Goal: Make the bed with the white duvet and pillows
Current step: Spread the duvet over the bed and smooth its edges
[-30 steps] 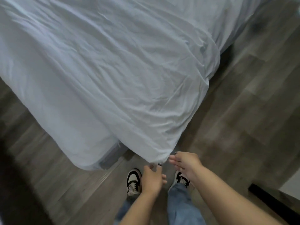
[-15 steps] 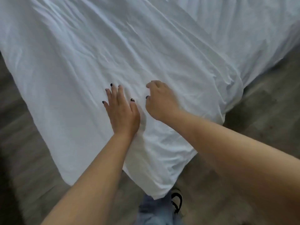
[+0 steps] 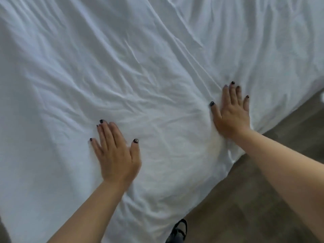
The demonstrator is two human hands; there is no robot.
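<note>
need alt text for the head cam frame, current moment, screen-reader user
Seen from above, a person's left hand and right hand press flat, fingers straight, on a wrinkled white duvet near the corner of a bed. The right hand lies close to the duvet's edge, beside grey wood-look floor. One dark shoe shows below the draped corner.

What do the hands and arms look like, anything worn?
Both forearms are bare, no sleeves in view. The left hand and right hand have dark polished nails, some with a glittery sheen. No rings, watch or gloves show.
</note>
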